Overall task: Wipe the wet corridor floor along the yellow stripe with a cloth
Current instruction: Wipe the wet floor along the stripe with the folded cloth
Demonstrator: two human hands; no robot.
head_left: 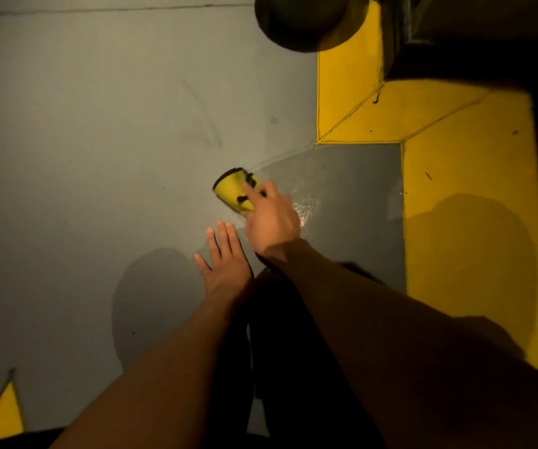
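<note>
Two bare hands were in view, both reaching forward over the grey floor.

Item, nearest: left hand, fingers straight and spread, palm down just above or on the floor, holding nothing. Whether it bore weight could not be told.

Item, just beyond it and slightly to its right: right hand, fingers curled over the near edge of the cloth and pressing it down; the forefinger lay across the top.

Item: the cloth itself, yellow with dark marks, bunched, sticking out forward and to the left from under the right fingers. Its longer side appeared to run from near-right to far-left.

Item, just right of the right hand: a glistening wet patch on a darker stretch of floor.

Item, further right and ahead: yellow stripe, well apart from the cloth, running away from the person and bending at a corner.

Item, farthest: a dark rounded object, unidentified.

Judgement: the right hand was the working one; the wet lay to its right, between cloth and stripe, so the coming stroke likely called for a sweep rightward.
</note>
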